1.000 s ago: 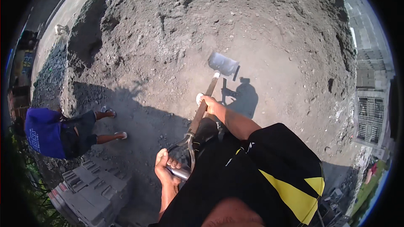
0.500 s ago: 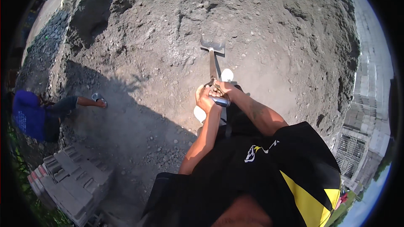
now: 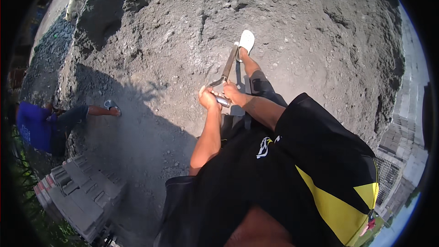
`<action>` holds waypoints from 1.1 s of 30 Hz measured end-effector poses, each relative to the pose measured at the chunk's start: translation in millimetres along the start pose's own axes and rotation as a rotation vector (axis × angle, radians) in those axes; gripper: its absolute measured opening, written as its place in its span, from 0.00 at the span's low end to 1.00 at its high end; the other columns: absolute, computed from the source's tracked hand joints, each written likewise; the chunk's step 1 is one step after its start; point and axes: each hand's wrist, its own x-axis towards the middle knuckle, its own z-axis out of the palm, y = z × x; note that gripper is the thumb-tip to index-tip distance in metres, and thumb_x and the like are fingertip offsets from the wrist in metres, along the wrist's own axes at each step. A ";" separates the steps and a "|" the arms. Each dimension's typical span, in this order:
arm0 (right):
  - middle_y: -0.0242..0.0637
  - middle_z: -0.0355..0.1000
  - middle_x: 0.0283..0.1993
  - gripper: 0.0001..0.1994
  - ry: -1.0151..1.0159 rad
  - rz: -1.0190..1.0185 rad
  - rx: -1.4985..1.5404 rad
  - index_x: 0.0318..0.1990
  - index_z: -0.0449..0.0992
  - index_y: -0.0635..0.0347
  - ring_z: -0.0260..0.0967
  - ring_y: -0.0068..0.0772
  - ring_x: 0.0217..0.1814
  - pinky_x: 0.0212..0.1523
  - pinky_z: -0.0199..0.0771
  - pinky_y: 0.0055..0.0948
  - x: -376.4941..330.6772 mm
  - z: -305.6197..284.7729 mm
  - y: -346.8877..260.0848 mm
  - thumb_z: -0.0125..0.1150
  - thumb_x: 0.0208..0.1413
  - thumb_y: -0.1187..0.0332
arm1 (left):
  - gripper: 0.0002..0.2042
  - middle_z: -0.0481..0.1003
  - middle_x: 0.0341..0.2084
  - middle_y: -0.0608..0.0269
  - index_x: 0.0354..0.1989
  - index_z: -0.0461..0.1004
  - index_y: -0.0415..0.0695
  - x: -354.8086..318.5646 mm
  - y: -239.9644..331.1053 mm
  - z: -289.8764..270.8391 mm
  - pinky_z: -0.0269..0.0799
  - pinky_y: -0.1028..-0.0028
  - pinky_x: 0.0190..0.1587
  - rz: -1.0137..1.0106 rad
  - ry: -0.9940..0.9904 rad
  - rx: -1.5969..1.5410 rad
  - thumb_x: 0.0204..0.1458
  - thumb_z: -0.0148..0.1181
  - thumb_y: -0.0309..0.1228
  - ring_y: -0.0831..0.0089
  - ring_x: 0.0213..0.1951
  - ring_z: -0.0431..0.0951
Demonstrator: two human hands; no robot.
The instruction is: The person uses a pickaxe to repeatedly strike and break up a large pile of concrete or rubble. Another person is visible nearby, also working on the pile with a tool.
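Both hands are closed on the D-shaped handle end of a shovel (image 3: 230, 62). My left hand (image 3: 209, 98) wraps the handle from the left, and my right hand (image 3: 232, 92) grips it from the right, close beside. Away from me the shaft slants down to the soil pile (image 3: 183, 41). At its far end my foot in a white clog (image 3: 247, 40) is right by the blade. Most of the blade is hidden, by soil or by the clog; I cannot tell which.
At the left another person in a blue shirt (image 3: 34, 126) sits with one leg stretched out. Stacked grey concrete blocks (image 3: 84, 192) stand at the lower left. More stacked blocks (image 3: 409, 123) line the right edge. A pale animal (image 3: 72, 7) is at the far upper left.
My foot in the white clog has stepped forward to the shovel's blade. The blade, in plain view before, is now mostly out of sight. Both hands have shifted slightly left with the handle.
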 end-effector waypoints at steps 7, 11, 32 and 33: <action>0.43 0.67 0.27 0.23 -0.403 -0.103 -0.175 0.39 0.67 0.64 0.67 0.37 0.28 0.28 0.67 0.36 94.5 -80.0 35.4 0.45 0.54 0.49 | 0.02 0.63 0.11 0.62 0.18 0.66 0.39 22.7 -50.9 -25.3 0.59 0.72 0.12 0.011 0.469 0.326 0.39 0.51 0.22 0.72 0.09 0.63; 0.48 0.65 0.46 0.35 -0.205 0.317 -0.308 0.50 0.63 0.65 0.64 0.42 0.48 0.46 0.64 0.39 186.0 -96.1 54.7 0.49 0.46 0.40 | 0.02 0.63 0.09 0.61 0.17 0.67 0.38 72.9 -79.4 -137.7 0.57 0.74 0.10 -0.088 0.501 0.257 0.36 0.51 0.23 0.74 0.08 0.61; 0.28 0.53 0.15 0.07 -0.209 0.344 0.841 0.21 0.61 0.55 0.55 0.26 0.17 0.22 0.62 0.28 224.5 11.9 88.0 0.49 0.49 0.72 | 0.03 0.65 0.09 0.63 0.17 0.64 0.37 2.0 -32.5 -204.9 0.56 0.75 0.13 0.375 0.662 0.733 0.32 0.52 0.18 0.77 0.11 0.63; 0.28 0.54 0.15 0.07 -0.200 0.267 0.898 0.21 0.61 0.55 0.56 0.27 0.18 0.22 0.62 0.28 224.3 -3.4 91.3 0.49 0.49 0.72 | 0.04 0.65 0.08 0.61 0.17 0.63 0.37 0.3 -20.2 -194.9 0.55 0.75 0.11 0.392 0.585 0.752 0.31 0.51 0.17 0.76 0.09 0.62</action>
